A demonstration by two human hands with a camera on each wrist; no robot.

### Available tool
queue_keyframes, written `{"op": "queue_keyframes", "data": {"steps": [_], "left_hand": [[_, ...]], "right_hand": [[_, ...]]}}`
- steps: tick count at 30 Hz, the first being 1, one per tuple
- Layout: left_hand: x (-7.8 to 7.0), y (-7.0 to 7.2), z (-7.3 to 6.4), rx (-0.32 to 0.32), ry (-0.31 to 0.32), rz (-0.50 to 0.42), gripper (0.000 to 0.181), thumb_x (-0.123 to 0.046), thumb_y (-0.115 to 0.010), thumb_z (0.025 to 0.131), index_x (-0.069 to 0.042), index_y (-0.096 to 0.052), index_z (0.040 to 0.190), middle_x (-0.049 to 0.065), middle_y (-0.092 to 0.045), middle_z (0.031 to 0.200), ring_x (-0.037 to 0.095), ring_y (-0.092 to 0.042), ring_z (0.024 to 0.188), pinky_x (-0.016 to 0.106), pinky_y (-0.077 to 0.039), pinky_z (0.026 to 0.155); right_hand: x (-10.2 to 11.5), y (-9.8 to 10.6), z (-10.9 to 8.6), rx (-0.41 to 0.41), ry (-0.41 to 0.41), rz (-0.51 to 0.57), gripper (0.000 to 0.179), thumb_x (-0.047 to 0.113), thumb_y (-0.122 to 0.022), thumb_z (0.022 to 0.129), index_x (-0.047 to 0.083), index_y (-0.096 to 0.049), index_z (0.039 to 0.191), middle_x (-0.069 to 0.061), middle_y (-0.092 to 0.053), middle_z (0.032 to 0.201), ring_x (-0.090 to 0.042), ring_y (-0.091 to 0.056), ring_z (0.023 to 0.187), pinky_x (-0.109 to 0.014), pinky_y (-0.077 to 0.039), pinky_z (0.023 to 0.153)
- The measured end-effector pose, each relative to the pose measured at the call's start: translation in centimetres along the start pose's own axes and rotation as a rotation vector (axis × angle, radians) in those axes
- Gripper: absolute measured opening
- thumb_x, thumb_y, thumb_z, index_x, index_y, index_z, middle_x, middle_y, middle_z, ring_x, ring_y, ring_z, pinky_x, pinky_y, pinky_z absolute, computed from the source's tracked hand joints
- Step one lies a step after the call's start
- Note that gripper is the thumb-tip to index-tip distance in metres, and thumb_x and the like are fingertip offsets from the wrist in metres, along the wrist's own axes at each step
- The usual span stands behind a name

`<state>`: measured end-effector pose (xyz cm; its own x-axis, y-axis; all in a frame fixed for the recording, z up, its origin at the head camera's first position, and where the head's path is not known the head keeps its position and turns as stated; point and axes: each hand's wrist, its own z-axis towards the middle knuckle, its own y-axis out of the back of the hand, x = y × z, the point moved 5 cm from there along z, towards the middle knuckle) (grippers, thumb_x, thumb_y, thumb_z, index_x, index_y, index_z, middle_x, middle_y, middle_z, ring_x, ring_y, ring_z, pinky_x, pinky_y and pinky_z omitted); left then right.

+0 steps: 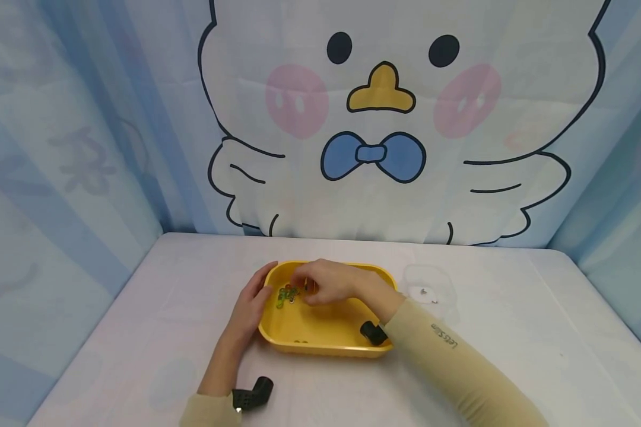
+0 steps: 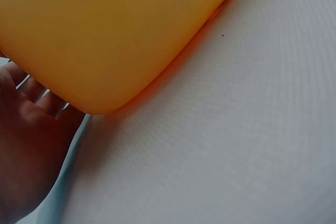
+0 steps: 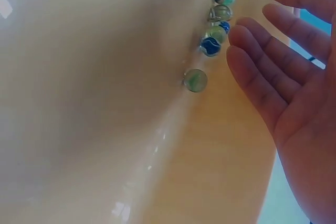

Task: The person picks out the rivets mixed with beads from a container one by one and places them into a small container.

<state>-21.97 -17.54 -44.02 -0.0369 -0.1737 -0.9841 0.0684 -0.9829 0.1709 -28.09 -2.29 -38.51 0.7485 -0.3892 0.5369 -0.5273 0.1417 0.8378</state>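
Note:
A yellow tray [image 1: 326, 349] sits on the white table. At its left side my left hand [image 1: 253, 302] holds the rim, thumb over the edge and fingers along the outer wall. In the left wrist view those fingers [image 2: 37, 90] pass behind the tray wall. My right hand [image 1: 333, 281] reaches into the tray's left part, over a small cluster of glass marbles [image 1: 285, 295]. In the right wrist view, the relaxed fingers [image 3: 257, 77] are beside green and blue marbles [image 3: 211, 46], with nothing visibly held. A single greenish marble [image 3: 196, 81] lies apart from the row.
Right of the tray is a clear, see-through container [image 1: 432, 284] with small shiny pieces by it. Several tiny items [image 1: 300, 341] lie at the tray's front wall. Behind the table hangs a printed curtain [image 1: 374, 201].

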Motion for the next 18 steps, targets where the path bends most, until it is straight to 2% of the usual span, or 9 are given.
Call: {"op": "queue_keyframes", "data": {"steps": [10, 18], "left_hand": [[-0.1, 0.0, 0.0, 0.004, -0.002, -0.001, 0.049, -0.008, -0.041, 0.104, -0.012, -0.041, 0.153, 0.011, -0.038, 0.158, 0.027, -0.034, 0.145, 0.045, -0.025, 0.119], [-0.1, 0.0, 0.0, 0.001, 0.007, 0.005, 0.049, -0.009, -0.041, 0.104, -0.013, -0.041, 0.153, 0.01, -0.037, 0.159, 0.027, -0.033, 0.146, 0.045, -0.024, 0.119]], "right_hand": [[-0.1, -0.7, 0.1, 0.023, -0.017, -0.028, 0.036, 0.008, -0.069, 0.093, 0.004, -0.062, 0.128, -0.004, -0.064, 0.122, -0.021, -0.059, 0.103, -0.026, -0.049, 0.095], [-0.2, -1.3, 0.4, 0.059, -0.007, -0.073, 0.03, 0.01, -0.07, 0.092, 0.008, -0.065, 0.121, 0.0, -0.064, 0.113, -0.017, -0.057, 0.099, -0.023, -0.048, 0.092]]}}
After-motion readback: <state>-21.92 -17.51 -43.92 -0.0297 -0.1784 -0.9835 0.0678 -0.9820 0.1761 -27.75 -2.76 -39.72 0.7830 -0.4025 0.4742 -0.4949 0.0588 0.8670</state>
